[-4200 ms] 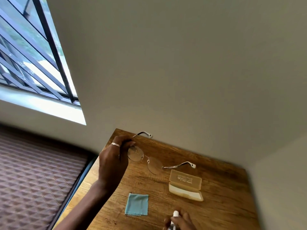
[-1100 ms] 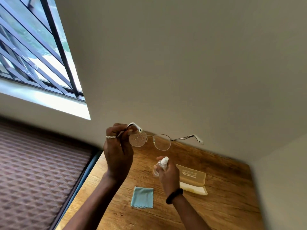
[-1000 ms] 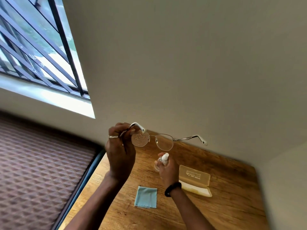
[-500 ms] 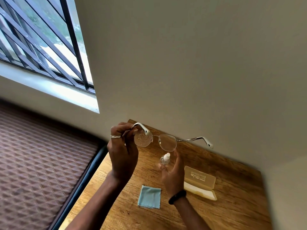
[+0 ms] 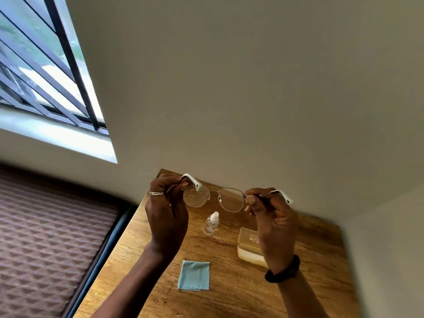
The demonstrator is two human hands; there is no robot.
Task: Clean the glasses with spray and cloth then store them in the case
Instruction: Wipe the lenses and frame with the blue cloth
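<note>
Thin metal-framed glasses [image 5: 230, 199] with white temple tips are held up above the wooden table [image 5: 229, 292]. My left hand [image 5: 167, 214] pinches the left temple near its hinge, and my right hand [image 5: 273, 223] pinches the right temple. Droplets cover the left lens; the right lens looks clear. A small clear spray bottle [image 5: 211, 223] with a white cap stands upright on the table below the glasses, free of both hands. A light blue cloth [image 5: 194, 275] lies flat near the front. The open beige case [image 5: 249, 246] sits to the right, partly hidden by my right wrist.
The table stands against a beige wall in a corner. A barred window [image 5: 46, 76] is at upper left. A brown quilted mattress [image 5: 46, 249] lies left of the table, with a dark gap between them.
My right hand set the spray bottle down on the table and rose to take the glasses' right temple. My left hand kept its hold. The camera shifted slightly.
</note>
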